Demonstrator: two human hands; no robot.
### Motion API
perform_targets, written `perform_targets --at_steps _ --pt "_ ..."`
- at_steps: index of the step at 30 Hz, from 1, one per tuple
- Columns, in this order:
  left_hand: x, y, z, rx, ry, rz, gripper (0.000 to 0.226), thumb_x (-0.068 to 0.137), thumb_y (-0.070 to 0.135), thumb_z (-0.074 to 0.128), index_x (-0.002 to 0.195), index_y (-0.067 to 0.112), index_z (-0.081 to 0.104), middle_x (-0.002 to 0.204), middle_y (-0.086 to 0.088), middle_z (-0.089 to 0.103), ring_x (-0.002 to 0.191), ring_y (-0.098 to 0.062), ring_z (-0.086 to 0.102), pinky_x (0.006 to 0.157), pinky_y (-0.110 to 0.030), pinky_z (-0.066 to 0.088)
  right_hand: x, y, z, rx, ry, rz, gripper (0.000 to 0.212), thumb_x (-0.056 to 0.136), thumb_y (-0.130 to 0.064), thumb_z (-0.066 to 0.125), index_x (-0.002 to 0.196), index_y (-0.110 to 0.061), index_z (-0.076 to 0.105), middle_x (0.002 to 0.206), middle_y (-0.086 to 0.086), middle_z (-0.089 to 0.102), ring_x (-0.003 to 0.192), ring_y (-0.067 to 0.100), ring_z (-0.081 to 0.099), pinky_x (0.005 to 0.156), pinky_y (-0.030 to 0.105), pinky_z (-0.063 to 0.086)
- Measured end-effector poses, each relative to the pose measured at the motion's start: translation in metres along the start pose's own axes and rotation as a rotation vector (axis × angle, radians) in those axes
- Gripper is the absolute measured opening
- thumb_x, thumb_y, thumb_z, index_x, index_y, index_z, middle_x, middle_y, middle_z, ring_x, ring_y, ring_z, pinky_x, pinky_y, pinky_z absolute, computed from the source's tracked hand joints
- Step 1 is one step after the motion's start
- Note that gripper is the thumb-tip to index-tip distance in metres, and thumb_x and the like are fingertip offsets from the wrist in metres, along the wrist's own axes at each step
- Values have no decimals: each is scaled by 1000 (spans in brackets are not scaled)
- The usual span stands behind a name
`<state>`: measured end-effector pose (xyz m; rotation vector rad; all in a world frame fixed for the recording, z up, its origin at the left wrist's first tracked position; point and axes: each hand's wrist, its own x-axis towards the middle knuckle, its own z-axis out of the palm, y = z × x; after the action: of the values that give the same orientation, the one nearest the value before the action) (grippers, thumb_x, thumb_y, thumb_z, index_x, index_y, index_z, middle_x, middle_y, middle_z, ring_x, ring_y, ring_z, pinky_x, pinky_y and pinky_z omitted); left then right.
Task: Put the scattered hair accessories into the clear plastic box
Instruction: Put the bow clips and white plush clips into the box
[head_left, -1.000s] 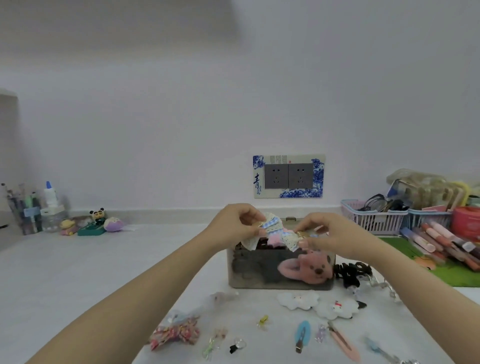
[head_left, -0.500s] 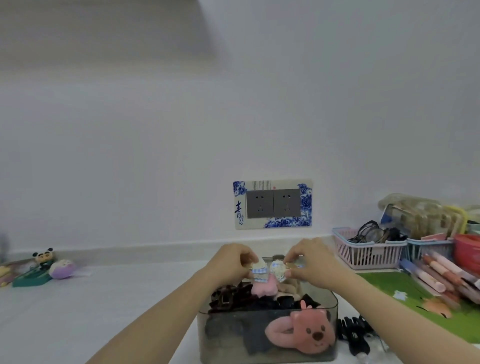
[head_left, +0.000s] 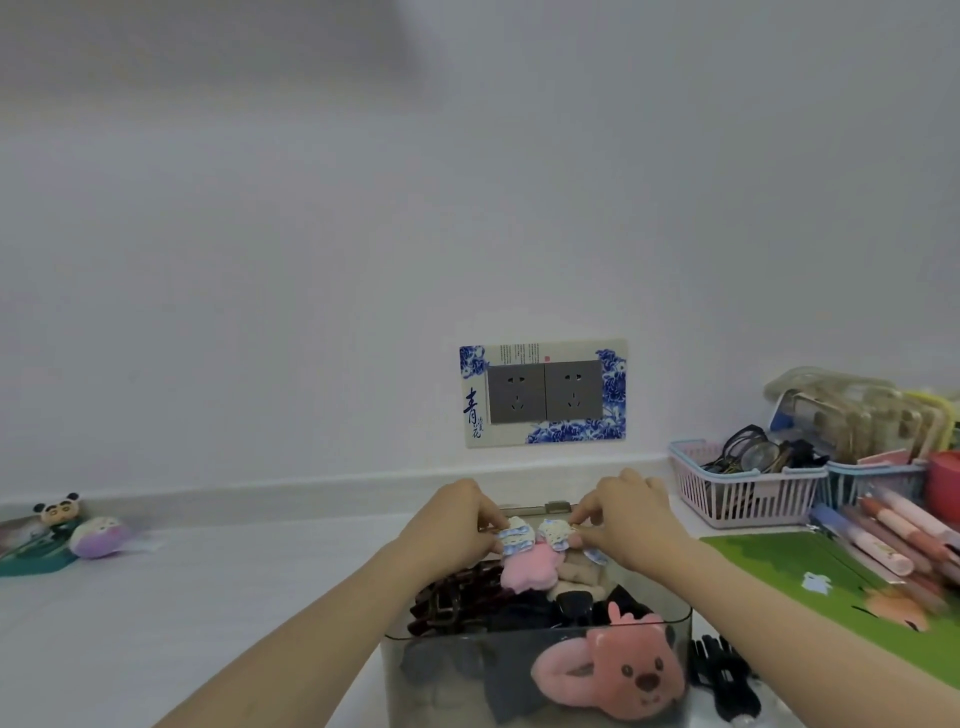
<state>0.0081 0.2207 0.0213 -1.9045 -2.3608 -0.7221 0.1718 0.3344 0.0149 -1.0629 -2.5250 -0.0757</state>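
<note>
The clear plastic box (head_left: 675, 631) stands just below the fingers of both hands, and it is already quite full: a dark claw clip (head_left: 447, 597) lies under the left fingers, a pink plush bear clip (head_left: 623, 670) presses against the front wall, and a pink fluffy piece (head_left: 530, 569) sits directly beneath the fingertips.

The left hand (head_left: 457, 519) pinches one small blue-and-white clip (head_left: 514, 538) between thumb and fingers. The right hand (head_left: 628, 519) pinches the second small clip (head_left: 557, 535) in the same narrow way. The two clips are just beside each other, over the back half of the box.

A black claw clip (head_left: 722, 675) is outside the box, below the right wrist; it is not yet put away.

To do this step well, I think the fingers should go a little lower, until the clips touch the pink piece, and only then let go. Dropped from high, such light clips may bounce over the rim. It seems better to lay them flat in the free place behind the pink piece.
</note>
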Motion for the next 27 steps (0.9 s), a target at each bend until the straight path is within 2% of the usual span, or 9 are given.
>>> perform_targets --at_steps 3,6,9,13,18,20,23,25,27 --pt "-1 1 -1 22 0 3 27 83 17 67 110 16 71 109 -4 61 96 -18 57 76 -21 38 3 -4 0 -10 0 -33 30 80 -46 63 105 -31 67 106 -7 66 111 16 43 94 32 28" --pt "-3 2 -1 45 -17 0 27 85 18 66 111 17 71 110 -4 59 102 -20 57 78 -22 39 5 -7 0 21 -11 -50 27 81 -41 63 105 -28 67 105 -7 68 112 16 44 96 33 28" --pt "-6 3 -4 7 -31 13 26 87 21 61 110 16 71 108 -5 61 93 -16 56 78 -23 42 3 -6 -2 82 -8 -40 26 81 -38 64 105 -28 67 105 -8 68 109 14 50 97 32 29" --pt "-13 7 -12 -68 2 11 25 91 23 54 106 16 73 87 1 60 86 -18 59 79 -28 47 -6 -2 -8 188 -6 -39 24 82 -34 64 105 -29 68 103 -9 70 104 12 56 97 31 33" --pt "-33 22 -27 -80 89 54 26 93 24 52 108 16 72 88 5 56 86 -8 53 78 -18 37 -27 -6 -28 327 44 -53 24 79 -34 69 100 -24 71 98 -6 73 97 12 62 98 36 42" --pt "-47 30 -35 -92 146 75 26 94 24 51 105 15 72 88 6 55 87 -6 51 77 -18 36 -38 -11 -39 387 89 -88 23 78 -34 69 97 -23 73 96 -5 73 93 10 64 95 32 46" --pt "-80 44 -44 -116 212 69 29 95 27 49 98 12 73 97 -5 61 94 -15 54 85 -31 44 -68 -19 -54 440 134 -145 19 79 -36 68 93 -23 73 91 -7 74 86 6 64 88 25 49" --pt "-101 50 -47 -115 244 49 33 95 29 48 95 8 72 99 -13 64 97 -20 56 88 -36 45 -87 -24 -61 455 148 -170 19 79 -37 67 93 -25 73 88 -10 73 83 1 62 83 17 46" --pt "-123 53 -48 -134 265 15 34 95 30 48 90 6 71 98 -14 64 95 -21 56 86 -36 46 -106 -32 -67 465 144 -188 18 80 -39 66 93 -28 73 86 -14 71 79 -5 59 75 8 39"
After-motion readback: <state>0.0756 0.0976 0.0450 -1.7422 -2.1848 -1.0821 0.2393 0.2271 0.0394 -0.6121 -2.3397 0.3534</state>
